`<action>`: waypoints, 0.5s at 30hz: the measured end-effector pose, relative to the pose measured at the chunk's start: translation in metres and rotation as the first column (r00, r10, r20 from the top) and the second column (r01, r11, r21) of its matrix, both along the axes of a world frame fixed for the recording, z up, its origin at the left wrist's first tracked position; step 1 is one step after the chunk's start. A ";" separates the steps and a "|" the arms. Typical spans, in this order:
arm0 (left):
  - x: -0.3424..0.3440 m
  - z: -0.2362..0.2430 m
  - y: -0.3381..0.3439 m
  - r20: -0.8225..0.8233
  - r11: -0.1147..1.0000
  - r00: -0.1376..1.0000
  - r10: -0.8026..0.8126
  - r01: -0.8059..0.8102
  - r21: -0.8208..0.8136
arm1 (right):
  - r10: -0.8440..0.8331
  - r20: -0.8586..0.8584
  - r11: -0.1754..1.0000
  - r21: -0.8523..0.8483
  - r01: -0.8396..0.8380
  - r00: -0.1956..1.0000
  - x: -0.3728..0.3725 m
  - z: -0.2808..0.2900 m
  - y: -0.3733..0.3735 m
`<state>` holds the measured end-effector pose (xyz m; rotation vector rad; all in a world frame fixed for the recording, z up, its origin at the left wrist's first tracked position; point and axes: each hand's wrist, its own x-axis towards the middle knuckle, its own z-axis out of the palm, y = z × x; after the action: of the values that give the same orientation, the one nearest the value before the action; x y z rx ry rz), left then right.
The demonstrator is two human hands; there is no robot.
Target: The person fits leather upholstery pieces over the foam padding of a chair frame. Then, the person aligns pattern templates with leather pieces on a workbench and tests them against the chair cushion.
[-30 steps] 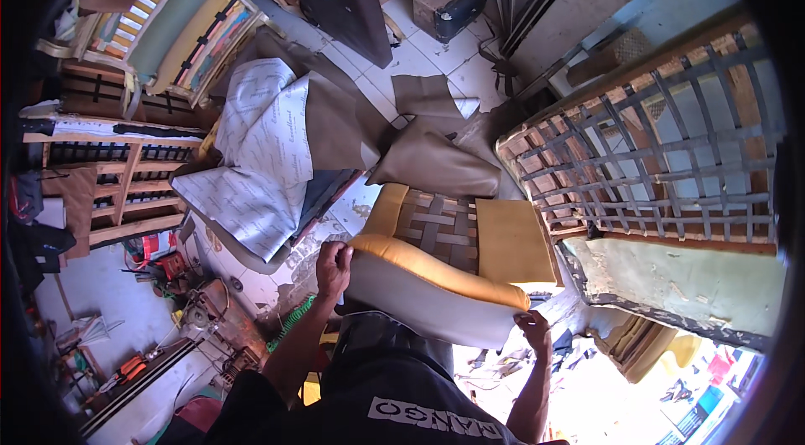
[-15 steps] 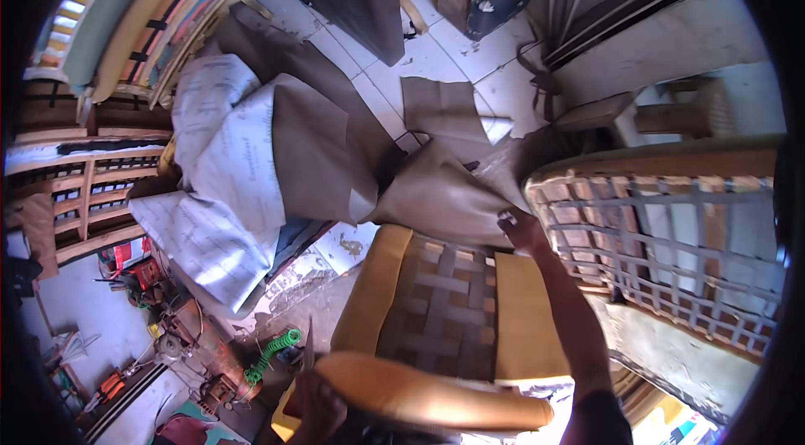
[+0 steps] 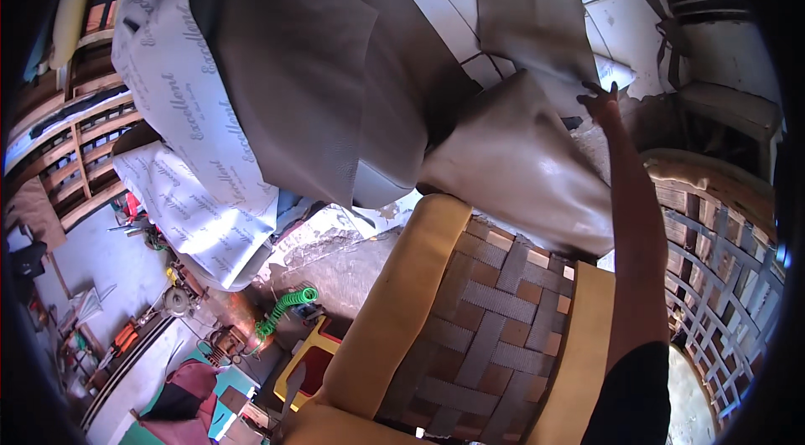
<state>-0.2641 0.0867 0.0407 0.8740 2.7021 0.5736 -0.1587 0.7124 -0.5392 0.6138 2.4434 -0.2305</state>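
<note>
My right hand [image 3: 602, 103] is stretched far forward, fingers apart and holding nothing. It is at the near right corner of a flat brown leatherette piece [image 3: 532, 22] on the floor; whether the fingertips touch it I cannot tell. Below the hand, a larger brown leatherette sheet [image 3: 520, 160] lies bunched against a chair frame [image 3: 402, 302] with yellow padding and woven grey webbing [image 3: 486, 319]. My left hand is out of sight. A grey blade-like piece [image 3: 293, 382] shows near the lower edge, its lower end hidden behind the padding.
A big heap of brown leatherette [image 3: 293, 68] with white printed backing [image 3: 201, 110] fills the left. A webbed wooden frame [image 3: 721, 277] stands at the right. Lower left are a green coiled hose [image 3: 285, 311], a yellow and red crate [image 3: 314, 361] and tools.
My right hand has left the bunched sheet and reached forward toward the flat piece, its fingers spreading. My left hand has dropped out of view. The view has shifted and come closer.
</note>
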 end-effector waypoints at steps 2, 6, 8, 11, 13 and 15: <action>0.003 0.011 0.004 -0.037 0.999 0.999 0.017 -0.018 -0.042 | -0.892 0.117 0.293 -0.589 0.754 0.438 -0.035 0.024 -0.029; 0.003 0.006 0.007 -0.032 1.000 0.999 0.019 -0.019 0.000 | -0.634 -0.077 0.710 -0.452 0.540 0.770 -0.005 0.024 0.005; 0.003 0.005 0.011 -0.046 1.000 0.999 0.018 -0.018 0.005 | -0.691 -0.319 0.708 -0.484 0.515 0.649 -0.011 0.043 0.003; 0.006 0.009 0.014 -0.068 0.999 0.997 0.026 -0.024 0.030 | -0.710 -0.473 0.688 -0.625 0.369 0.522 -0.012 0.123 0.013; 0.007 0.006 0.019 -0.077 0.998 0.997 0.024 -0.019 0.058 | -0.683 -0.618 0.727 -0.629 0.277 0.389 0.000 0.186 0.033; 0.010 0.013 0.018 -0.089 0.996 0.995 0.040 -0.033 0.083 | -0.754 -0.601 0.654 -0.722 0.224 0.266 0.016 0.266 0.044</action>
<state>-0.2543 0.1046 0.0535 0.8933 2.7984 0.6724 -0.1432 0.7563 -0.2737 1.2820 2.7366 -1.9008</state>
